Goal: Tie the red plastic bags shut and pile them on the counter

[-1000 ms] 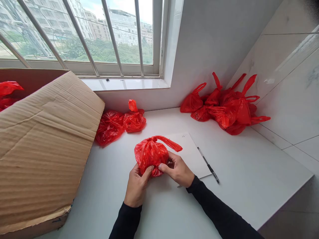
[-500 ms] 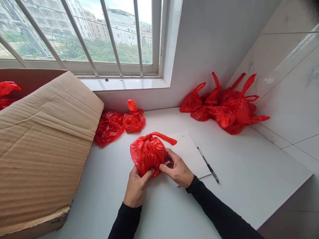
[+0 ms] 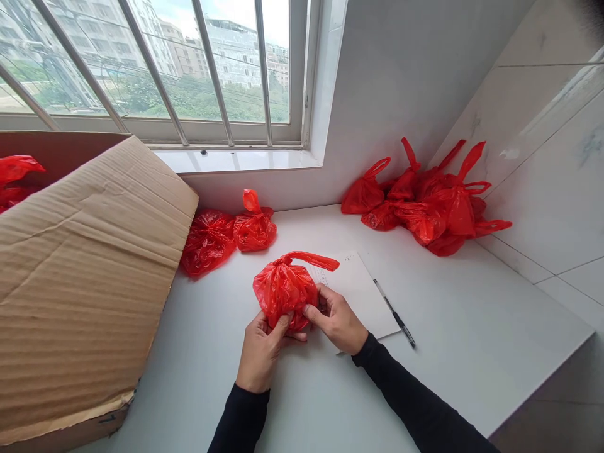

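Between my hands is a knotted red plastic bag (image 3: 285, 286), its tied tail pointing right. What fills it is hidden by the plastic. My left hand (image 3: 264, 349) grips its lower left side, thumb in front and fingers underneath. On the lower right, my right hand (image 3: 337, 319) pinches the bag between thumb and fingers. Partly behind the bag and my right hand lies a white sheet of paper (image 3: 365, 299) with small writing on it. A black pen (image 3: 396, 314) rests along the paper's right edge.
An open cardboard box (image 3: 89, 270) stands at the left, with red plastic (image 3: 19, 173) showing inside. Two red bags (image 3: 207, 242) sit beside it near the wall. Several more red bags (image 3: 425, 207) are heaped in the right corner of the white table (image 3: 495, 327). A barred window is behind.
The held bag has shifted slightly right and turned a little. My left hand's fingers now show beneath it. The things around look the same.
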`<state>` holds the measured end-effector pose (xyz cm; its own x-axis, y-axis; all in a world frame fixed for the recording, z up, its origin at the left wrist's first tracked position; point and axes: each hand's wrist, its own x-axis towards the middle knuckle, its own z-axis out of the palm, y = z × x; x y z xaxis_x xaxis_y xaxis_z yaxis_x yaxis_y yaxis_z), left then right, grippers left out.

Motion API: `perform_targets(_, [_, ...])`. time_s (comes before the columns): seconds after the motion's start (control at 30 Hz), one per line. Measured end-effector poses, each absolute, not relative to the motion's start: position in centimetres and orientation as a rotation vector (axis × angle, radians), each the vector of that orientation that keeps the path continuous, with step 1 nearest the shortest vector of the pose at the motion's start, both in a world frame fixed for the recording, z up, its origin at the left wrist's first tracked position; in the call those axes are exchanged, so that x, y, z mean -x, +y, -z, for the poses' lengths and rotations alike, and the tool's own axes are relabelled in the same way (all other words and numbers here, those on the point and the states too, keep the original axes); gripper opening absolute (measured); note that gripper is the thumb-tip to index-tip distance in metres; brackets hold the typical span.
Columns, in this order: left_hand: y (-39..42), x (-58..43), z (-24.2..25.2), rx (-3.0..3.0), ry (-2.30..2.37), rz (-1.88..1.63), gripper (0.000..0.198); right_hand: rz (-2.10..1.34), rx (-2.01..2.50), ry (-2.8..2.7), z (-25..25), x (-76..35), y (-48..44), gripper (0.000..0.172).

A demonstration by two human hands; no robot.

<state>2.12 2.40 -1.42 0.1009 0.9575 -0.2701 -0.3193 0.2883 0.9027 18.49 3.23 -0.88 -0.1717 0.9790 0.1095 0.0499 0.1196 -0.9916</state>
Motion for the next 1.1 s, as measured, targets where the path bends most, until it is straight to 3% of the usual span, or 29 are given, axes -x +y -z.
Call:
perform_targets(0.37, [2.0,-2.2,1.1,-0.873,0.956,-1.188,0.021,-1.178,1.120,-1.507,0.6,-18.5,3.2,0.011])
perform_targets(0.53, [2.0,-2.4,0.4,-0.649,0.917,-1.211,0.035,-1.211,1.086,-1.521,0.5,-18.3,3.1,0.012])
perform_targets(0.63, [2.2,-2.1,0.7,-0.642,0.947,-1.228,0.033,-1.213,1.103,-1.499,0.2,-18.4,3.0,0.009])
perform_targets(0.87, [1.8,-2.0,0.5,-0.897,1.010,-1.147,0.028,-1.277,1.060,-1.330,0.4,-18.6,3.1,0.028])
perform_targets(1.1, [1.7,-2.6,-0.2,-0.734,0.878,-1.165,0.041,-1.228,0.965,-1.274,0.5,-18.7,3.5,0.018])
